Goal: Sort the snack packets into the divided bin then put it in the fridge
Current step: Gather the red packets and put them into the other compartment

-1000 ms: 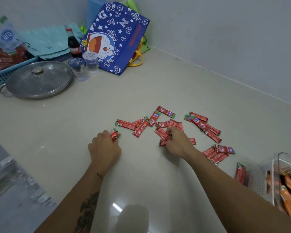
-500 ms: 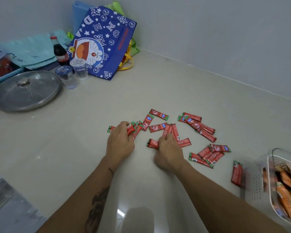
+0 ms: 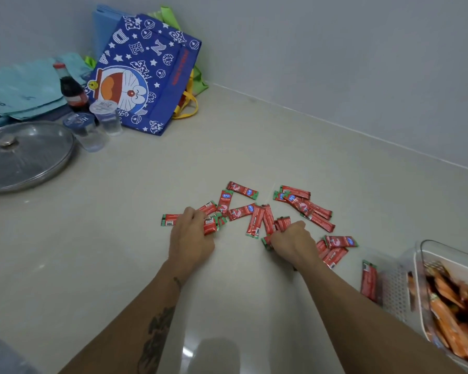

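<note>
Down on the pale tiled floor [image 3: 254,147], with the clear divided bin [image 3: 427,249] well off to the right of the right hand, orange packets [image 3: 449,298] already heaped in its near compartment. Blue cartoon tote bag [image 3: 143,74] and glass pot lid [image 3: 25,155] far beyond the left hand, out of play. Between and ahead of both hands, a loose scatter of red ketchup sachets [image 3: 242,189], some overlapping, one stray sachet [image 3: 369,279] lying just beside the bin wall. Left hand [image 3: 191,236] curled over a small bunch, fingers closed on a few sachets. Right hand [image 3: 295,242] likewise bunched, clutching several at its fingertips. Light, limp, glossy things by the look, likely to slide on tile and slip from a stack. Best raked together flat, then pinched across the middle in a bundle, not by the crimped ends.
</note>
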`<state>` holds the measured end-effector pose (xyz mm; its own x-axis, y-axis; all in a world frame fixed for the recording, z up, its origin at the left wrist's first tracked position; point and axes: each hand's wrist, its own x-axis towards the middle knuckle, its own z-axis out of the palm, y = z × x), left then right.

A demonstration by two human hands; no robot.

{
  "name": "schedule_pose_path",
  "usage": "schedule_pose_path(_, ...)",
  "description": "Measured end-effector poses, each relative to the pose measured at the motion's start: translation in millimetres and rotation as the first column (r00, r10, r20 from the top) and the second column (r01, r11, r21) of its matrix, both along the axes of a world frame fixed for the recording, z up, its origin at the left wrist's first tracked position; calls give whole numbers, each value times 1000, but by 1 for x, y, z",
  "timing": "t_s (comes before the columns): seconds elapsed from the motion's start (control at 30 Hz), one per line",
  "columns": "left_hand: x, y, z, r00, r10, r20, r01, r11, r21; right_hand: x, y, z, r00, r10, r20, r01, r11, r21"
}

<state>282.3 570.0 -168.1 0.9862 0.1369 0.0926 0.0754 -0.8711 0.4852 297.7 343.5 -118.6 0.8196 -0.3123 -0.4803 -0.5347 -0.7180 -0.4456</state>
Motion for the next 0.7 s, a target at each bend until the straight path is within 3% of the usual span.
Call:
schedule_pose_path(0.13,0,9,5,963,199,180,-197,980,-32,19,18,-2,1000,-4,26,3,999,33)
schedule_pose_path(0.3,8,35,-5,997,50,-63,-40,989,144,31,39,-10,995,95,33,-91,991,-99)
schedule_pose_path(0.57,-17,23,-24,985,18,174,-58,972,227,18,46,-20,953,273,134,-234,939,-251)
schedule_pose_path(0.7,-36,15,-26,981,-18,191,-23,977,213,2,38,-21,944,288,160,-240,934,-263)
